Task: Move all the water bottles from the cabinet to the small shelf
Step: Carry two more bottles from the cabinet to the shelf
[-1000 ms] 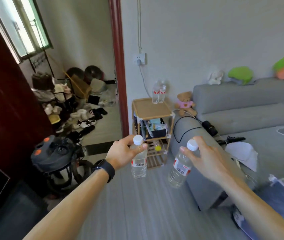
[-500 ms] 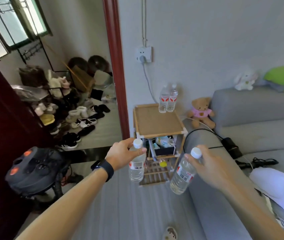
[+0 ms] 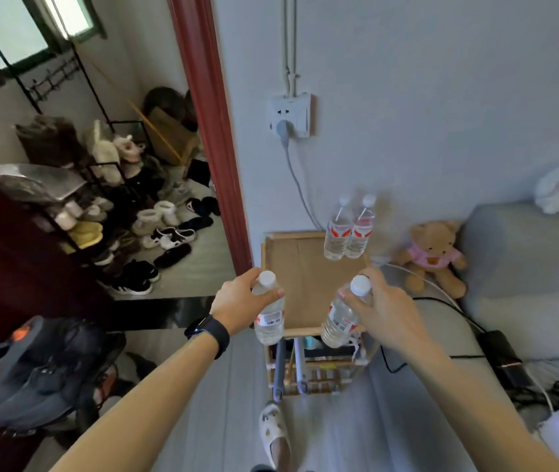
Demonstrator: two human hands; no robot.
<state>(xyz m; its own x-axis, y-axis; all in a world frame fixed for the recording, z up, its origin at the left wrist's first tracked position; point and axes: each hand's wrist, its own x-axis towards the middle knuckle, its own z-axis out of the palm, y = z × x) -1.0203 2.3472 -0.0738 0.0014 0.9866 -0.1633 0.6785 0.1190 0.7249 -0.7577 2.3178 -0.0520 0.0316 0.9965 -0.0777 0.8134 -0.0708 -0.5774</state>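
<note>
In the doorway at nine o'clock of the view a shoe rack (image 3: 77,206) stands crowded with footwear, well apart from the work. The left hand (image 3: 237,303), with a dark watch (image 3: 208,332) on its wrist, grips the left-hand bottle (image 3: 269,318) high on the shoulder just under the white cap. The thumb lies across the front and the fingers curl behind, and the bottle hangs roughly upright over the seven o'clock corner of the small shelf (image 3: 302,277).

The shelf's top is bare except at its one o'clock corner, where a pair of bottles (image 3: 360,233) already stands upright and touching, near the wall. The right-hand bottle (image 3: 339,318) is over the five o'clock edge and tilted, its base swung toward seven o'clock. The right hand (image 3: 389,313) holds it by the neck, fingers wrapped round below the cap.

The step appears to be setting both bottles down. To do it well:
- Carry each bottle inward past the raised wooden rim.
- Bring the right one upright before lowering it.
- Land both bases flat on the bare centre, short of the standing pair so that neither gets knocked.
- Loosen the fingers only once each bottle rests on its own.

A teddy bear (image 3: 431,257) sits at three o'clock of the shelf, against the sofa (image 3: 527,253).
</note>
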